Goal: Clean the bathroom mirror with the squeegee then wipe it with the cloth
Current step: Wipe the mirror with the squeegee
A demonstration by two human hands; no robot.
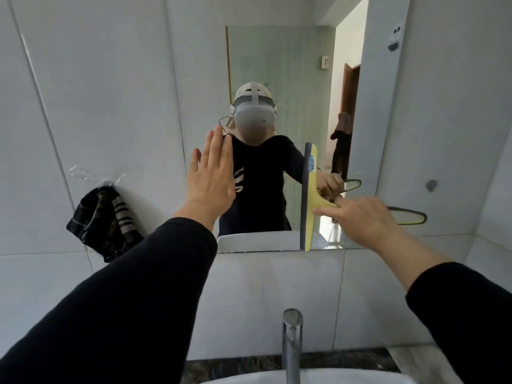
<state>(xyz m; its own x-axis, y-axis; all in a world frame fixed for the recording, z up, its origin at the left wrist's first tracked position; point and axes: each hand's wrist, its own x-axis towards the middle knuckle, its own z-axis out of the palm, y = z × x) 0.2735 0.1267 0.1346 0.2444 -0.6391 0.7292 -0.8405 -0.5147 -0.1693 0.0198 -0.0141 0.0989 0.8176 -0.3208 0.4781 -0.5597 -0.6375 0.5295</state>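
Note:
The bathroom mirror [277, 65] hangs on the tiled wall ahead. My right hand [363, 220] grips a yellow squeegee [309, 195] by its handle, whose looped end sticks out to the right. The blade stands upright against the lower right of the glass, its lower end at the mirror's bottom edge. My left hand [212, 176] is raised with flat, spread fingers at the mirror's left edge and holds nothing. A dark striped cloth [104, 220] hangs from a hook on the wall to the left of the mirror.
A chrome tap [292, 345] rises from the white basin [310, 378] directly below me. White wall tiles surround the mirror. A small dark fitting [431, 185] sits on the right wall. The mirror reflects me and an open doorway behind.

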